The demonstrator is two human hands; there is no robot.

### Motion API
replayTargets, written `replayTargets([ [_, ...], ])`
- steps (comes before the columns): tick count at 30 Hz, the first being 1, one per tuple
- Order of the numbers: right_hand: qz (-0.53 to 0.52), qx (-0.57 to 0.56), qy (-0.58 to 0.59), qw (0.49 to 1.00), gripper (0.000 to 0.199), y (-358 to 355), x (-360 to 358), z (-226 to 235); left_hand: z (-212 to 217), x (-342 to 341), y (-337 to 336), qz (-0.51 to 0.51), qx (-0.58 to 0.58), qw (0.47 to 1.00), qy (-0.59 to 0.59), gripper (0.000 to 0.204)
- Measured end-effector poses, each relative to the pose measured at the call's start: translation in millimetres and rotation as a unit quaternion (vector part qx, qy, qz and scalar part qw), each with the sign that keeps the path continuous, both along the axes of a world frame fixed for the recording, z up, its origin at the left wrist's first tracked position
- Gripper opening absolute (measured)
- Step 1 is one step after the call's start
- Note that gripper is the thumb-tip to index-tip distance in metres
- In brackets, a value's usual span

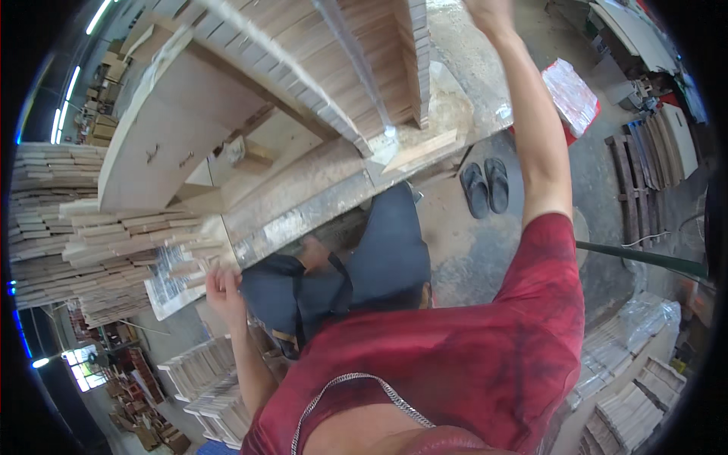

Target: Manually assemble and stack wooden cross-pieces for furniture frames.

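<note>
Wooden strips (133, 243) lie piled off the bench's left end, the nearest just beside the left hand (225, 294), its fingers partly curled; whether they grip one cannot be told. Slatted wooden panelling (398, 68) rises behind the bench's (280, 231) near edge. The right hand (487, 10), blurred and cut off by the view's top, has an unreadable grip.

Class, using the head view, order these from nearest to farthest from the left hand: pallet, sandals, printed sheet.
1. Printed sheet: just left of the left hand.
2. Sandals: right of centre.
3. Pallet: far right.
</note>
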State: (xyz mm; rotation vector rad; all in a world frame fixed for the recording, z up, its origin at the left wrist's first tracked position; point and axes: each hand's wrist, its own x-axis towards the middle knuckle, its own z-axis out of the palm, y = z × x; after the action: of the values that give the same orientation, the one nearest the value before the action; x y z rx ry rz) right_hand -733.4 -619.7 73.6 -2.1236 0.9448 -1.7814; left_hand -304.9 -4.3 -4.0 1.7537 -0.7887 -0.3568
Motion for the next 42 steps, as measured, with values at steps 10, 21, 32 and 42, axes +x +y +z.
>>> replayTargets([
  [10,-0.023,0.185,0.074,0.980,0.090,414.8,-109.3,-15.5,94.6,-177.4,-128.9,-0.397,-0.113,0.887,-0.207,0.028],
  [21,0.192,0.164,-0.023,0.967,0.080,518.2,13.9,-23.1,57.1,-201.0,-92.5,-0.519,0.144,0.838,0.089,0.033],
  [32,0.085,0.438,0.141,0.884,0.051,299.3,74.4,-147.1,25.9,-70.7,-8.8,-0.273,0.037,0.926,0.258,0.031],
  [42,0.033,0.579,0.248,0.776,0.052,284.7,109.0,-128.7,2.8,-65.1,-12.1,-0.236,0.023,0.922,0.307,0.032],
])
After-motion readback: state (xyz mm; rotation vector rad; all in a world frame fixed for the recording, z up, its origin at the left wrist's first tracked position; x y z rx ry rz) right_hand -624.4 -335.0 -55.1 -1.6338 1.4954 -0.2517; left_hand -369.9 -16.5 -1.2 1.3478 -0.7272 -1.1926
